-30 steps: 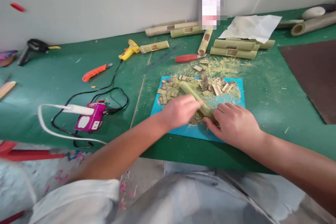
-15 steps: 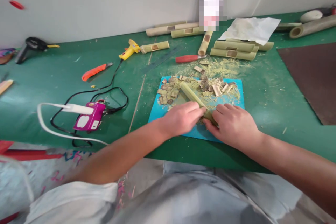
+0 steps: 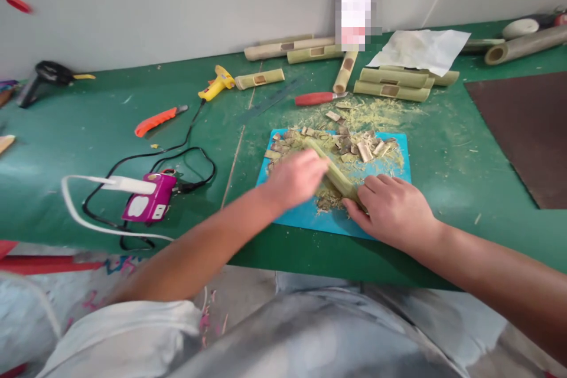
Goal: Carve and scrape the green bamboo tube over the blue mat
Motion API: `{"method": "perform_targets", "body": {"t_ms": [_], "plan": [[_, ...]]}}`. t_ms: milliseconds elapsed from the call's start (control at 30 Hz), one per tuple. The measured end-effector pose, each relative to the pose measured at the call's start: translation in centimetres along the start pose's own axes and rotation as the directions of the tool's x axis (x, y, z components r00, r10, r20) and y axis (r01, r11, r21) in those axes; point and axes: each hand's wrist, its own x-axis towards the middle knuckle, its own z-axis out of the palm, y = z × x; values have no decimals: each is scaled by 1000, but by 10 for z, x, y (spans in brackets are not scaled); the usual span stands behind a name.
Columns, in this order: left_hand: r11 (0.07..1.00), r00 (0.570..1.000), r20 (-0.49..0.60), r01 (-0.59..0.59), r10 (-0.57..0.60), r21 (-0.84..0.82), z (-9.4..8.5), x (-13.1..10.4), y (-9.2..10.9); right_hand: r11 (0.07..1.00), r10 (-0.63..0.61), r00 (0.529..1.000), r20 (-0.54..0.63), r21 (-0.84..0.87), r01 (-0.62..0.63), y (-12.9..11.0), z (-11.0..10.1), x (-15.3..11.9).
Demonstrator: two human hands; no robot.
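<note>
A pale green bamboo tube lies aslant over the blue mat. My right hand is closed round its near end, with the thumb along the lower side. My left hand, somewhat blurred, is curled at the tube's left side towards the far end; whatever its fingers hold is hidden. Around the tube lie bamboo chips and fine shavings. Behind the mat rests a red-handled knife.
Notched bamboo tubes lie along the back, some under white paper. To the left are an orange cutter, a yellow glue gun and a purple power socket with cables. A dark brown sheet covers the right side.
My left hand has slid up and left along the bamboo tube, uncovering its middle and the shavings below. My right hand keeps its hold at the near end.
</note>
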Motion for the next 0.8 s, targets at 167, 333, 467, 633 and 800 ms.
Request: {"method": "perform_targets", "body": {"t_ms": [167, 333, 467, 633, 800], "plan": [[996, 998, 56, -36, 41, -84, 1, 0, -2, 1000, 19, 999, 37, 8, -19, 0, -1, -1], [996, 997, -17, 71, -72, -50, 0, -1, -16, 999, 38, 997, 74, 36, -40, 1, -2, 0], [987, 997, 74, -21, 33, -157, 1, -1, -3, 999, 31, 997, 74, 23, -33, 1, -1, -1], [989, 997, -12, 79, -81, -127, 6, 1, -11, 999, 42, 998, 46, -20, -41, 1, -5, -3], [987, 995, -26, 89, -94, -134, 7, 2, -20, 1000, 29, 999, 18, 11, -29, 4, -7, -5]]}}
